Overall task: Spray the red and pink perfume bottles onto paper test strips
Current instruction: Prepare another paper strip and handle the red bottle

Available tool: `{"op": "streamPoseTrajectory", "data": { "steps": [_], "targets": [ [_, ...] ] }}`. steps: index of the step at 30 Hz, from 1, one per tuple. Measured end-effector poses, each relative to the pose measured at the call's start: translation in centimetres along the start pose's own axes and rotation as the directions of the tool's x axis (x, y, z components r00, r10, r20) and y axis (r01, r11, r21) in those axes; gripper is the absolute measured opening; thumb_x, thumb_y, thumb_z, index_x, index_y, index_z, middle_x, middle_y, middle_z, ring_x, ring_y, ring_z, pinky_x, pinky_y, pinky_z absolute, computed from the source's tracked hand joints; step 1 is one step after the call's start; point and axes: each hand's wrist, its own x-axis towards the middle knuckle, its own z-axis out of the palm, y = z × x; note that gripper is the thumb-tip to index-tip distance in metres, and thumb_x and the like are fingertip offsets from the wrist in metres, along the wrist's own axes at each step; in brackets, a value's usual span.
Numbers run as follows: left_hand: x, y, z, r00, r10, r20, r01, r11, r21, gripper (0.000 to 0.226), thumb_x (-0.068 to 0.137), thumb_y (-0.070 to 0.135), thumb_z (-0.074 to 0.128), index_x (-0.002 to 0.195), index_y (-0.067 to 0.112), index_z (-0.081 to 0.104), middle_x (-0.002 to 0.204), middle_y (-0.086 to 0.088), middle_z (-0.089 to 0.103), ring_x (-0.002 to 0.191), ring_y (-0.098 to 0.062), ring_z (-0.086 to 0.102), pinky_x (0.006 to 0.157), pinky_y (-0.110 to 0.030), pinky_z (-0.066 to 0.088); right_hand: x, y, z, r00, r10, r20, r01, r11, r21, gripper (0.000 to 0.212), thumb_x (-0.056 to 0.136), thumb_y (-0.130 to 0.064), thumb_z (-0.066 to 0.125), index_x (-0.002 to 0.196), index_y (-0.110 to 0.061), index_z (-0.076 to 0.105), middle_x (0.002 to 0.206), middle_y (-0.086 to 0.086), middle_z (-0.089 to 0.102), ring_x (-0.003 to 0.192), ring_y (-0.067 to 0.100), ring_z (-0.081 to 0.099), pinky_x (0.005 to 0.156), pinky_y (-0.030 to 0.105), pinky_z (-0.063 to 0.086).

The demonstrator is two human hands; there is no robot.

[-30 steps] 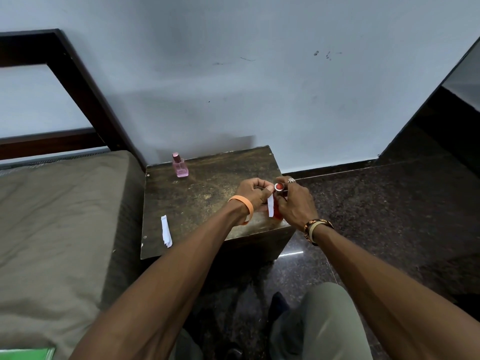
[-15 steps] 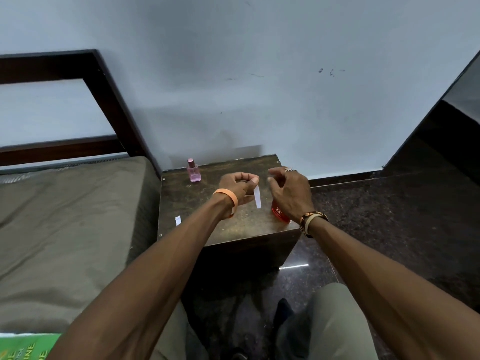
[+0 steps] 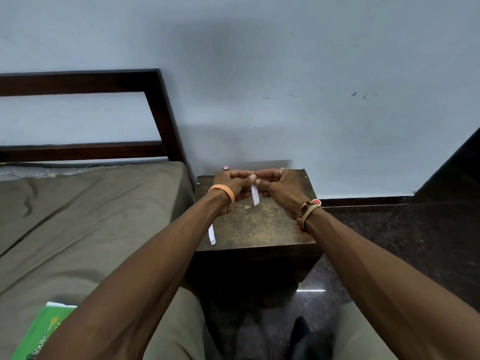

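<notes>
My left hand (image 3: pixel 232 187) and my right hand (image 3: pixel 276 185) meet above the small dark wooden table (image 3: pixel 262 227), both pinching the top of a white paper strip (image 3: pixel 255 195) that hangs down between them. Only the cap of the pink perfume bottle (image 3: pixel 225 167) shows, behind my left hand at the table's back edge. The red bottle is hidden; a small red spot (image 3: pixel 316 201) shows by my right wrist, and I cannot tell what it is. Another paper strip (image 3: pixel 212 234) lies at the table's front left, partly under my left forearm.
A bed with an olive mattress (image 3: pixel 85 224) and dark headboard (image 3: pixel 158 113) adjoins the table on the left. A green packet (image 3: pixel 41 331) lies on the mattress near me. A pale wall stands behind, and dark stone floor (image 3: pixel 405 240) spreads to the right.
My right hand has let go of the red bottle and come up to the strip held by my left hand. Both hands moved toward the table's back.
</notes>
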Motion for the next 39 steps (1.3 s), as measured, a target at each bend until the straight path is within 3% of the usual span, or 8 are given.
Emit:
{"op": "streamPoseTrajectory", "data": {
  "steps": [10, 15, 18, 22, 27, 32, 39],
  "targets": [
    [3.1, -4.8, -1.3, 0.986, -0.167, -0.003, 0.167, 0.985, 0.046, 0.007, 0.084, 0.001, 0.068, 0.089, 0.005, 0.068, 0.081, -0.013, 0.069, 0.073, -0.02, 0.068, 0.069, -0.032, 0.06, 2.1, 5.7, 1.5, 0.995, 0.086, -0.044, -0.092, 0.985, -0.144, 0.017, 0.08, 0.002, 0.074, 0.09, -0.011, 0.07, 0.084, 0.008, 0.073, 0.073, 0.014, 0.07, 0.057, 0.018, 0.05],
    [6.4, -8.2, -0.7, 0.983, -0.181, -0.034, 0.184, 0.973, 0.141, 0.009, 0.083, -0.001, 0.068, 0.079, 0.007, 0.065, 0.072, -0.013, 0.067, 0.064, -0.019, 0.064, 0.07, -0.034, 0.06, 4.5, 9.4, 1.3, 0.985, 0.12, -0.125, -0.146, 0.964, -0.223, 0.017, 0.079, 0.001, 0.074, 0.091, -0.012, 0.069, 0.087, 0.012, 0.072, 0.082, 0.024, 0.071, 0.074, 0.036, 0.06],
    [9.1, -9.7, 0.3, 0.979, -0.198, -0.052, 0.204, 0.965, 0.168, 0.012, 0.083, -0.002, 0.067, 0.077, 0.008, 0.064, 0.07, -0.011, 0.065, 0.062, -0.018, 0.063, 0.067, -0.033, 0.059, 6.8, 11.2, 1.0, 0.969, 0.147, -0.199, -0.198, 0.942, -0.27, 0.016, 0.078, -0.003, 0.075, 0.089, -0.015, 0.07, 0.085, 0.007, 0.073, 0.081, 0.021, 0.071, 0.077, 0.039, 0.061],
    [12.6, -10.6, 2.2, 0.98, -0.192, -0.046, 0.197, 0.967, 0.163, 0.018, 0.084, -0.004, 0.065, 0.072, 0.008, 0.061, 0.067, -0.011, 0.062, 0.058, -0.016, 0.058, 0.055, -0.027, 0.056, 10.2, 12.6, 0.2, 0.953, 0.162, -0.258, -0.236, 0.927, -0.292, 0.016, 0.076, -0.01, 0.08, 0.086, -0.018, 0.071, 0.084, 0.003, 0.073, 0.083, 0.02, 0.071, 0.077, 0.038, 0.06],
    [17.2, -10.7, 4.4, 0.983, -0.178, -0.052, 0.185, 0.966, 0.18, 0.02, 0.087, 0.001, 0.064, 0.071, 0.012, 0.058, 0.07, -0.008, 0.06, 0.06, -0.015, 0.058, 0.053, -0.026, 0.054, 14.4, 13.6, -0.4, 0.94, 0.102, -0.324, -0.229, 0.895, -0.384, 0.012, 0.08, -0.013, 0.077, 0.083, -0.022, 0.071, 0.084, 0.001, 0.073, 0.081, 0.017, 0.07, 0.079, 0.039, 0.059],
    [21.1, -10.8, 6.1, 0.98, -0.193, -0.055, 0.201, 0.956, 0.214, 0.014, 0.088, 0.006, 0.064, 0.076, 0.011, 0.058, 0.086, -0.017, 0.064, 0.076, -0.025, 0.062, 0.068, -0.038, 0.058, 18.1, 14.6, -1.1, 0.919, 0.093, -0.384, -0.266, 0.864, -0.428, 0.01, 0.084, -0.013, 0.072, 0.093, -0.016, 0.072, 0.092, 0.005, 0.074, 0.083, 0.018, 0.068, 0.079, 0.033, 0.057],
    [23.7, -13.2, 6.9, 0.99, -0.129, -0.059, 0.142, 0.901, 0.411, 0.014, 0.082, 0.026, 0.073, 0.076, 0.015, 0.067, 0.076, -0.013, 0.069, 0.068, -0.023, 0.061, 0.073, -0.041, 0.058, 20.2, 16.7, -1.8, 0.88, 0.126, -0.459, -0.356, 0.813, -0.46, 0.01, 0.082, -0.015, 0.072, 0.092, -0.018, 0.074, 0.097, 0.006, 0.075, 0.092, 0.022, 0.069, 0.08, 0.027, 0.053]
  ]
}}
